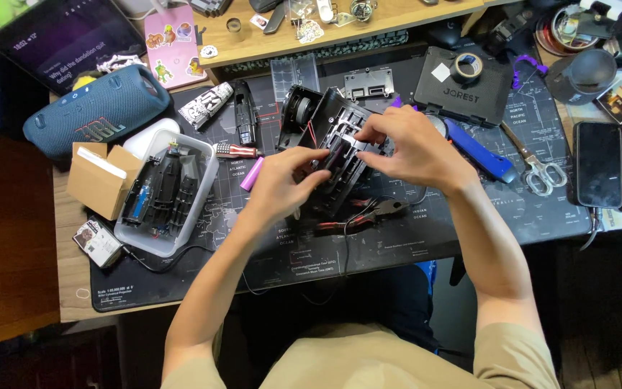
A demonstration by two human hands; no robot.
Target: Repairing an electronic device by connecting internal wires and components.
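Note:
A black plastic device housing [340, 133] with open slots and red and black wires lies tilted on the dark desk mat [397, 245]. My left hand [282, 184] grips its near left side, fingers curled on a dark cylindrical part in the middle. My right hand [408, 148] rests on the housing's right side, fingertips pinching at its upper middle. A pink cylindrical cell [252, 173] lies just left of my left hand. Small pliers [379, 211] sit on the mat below the housing.
A clear tray [206, 189] of dark parts and a small cardboard box [98, 179] stand at the left, a blue cylindrical speaker [98, 108] behind them. Scissors [534, 169], a blue-handled tool [480, 153], a black case with a tape roll [462, 90] and a phone [599, 164] lie right.

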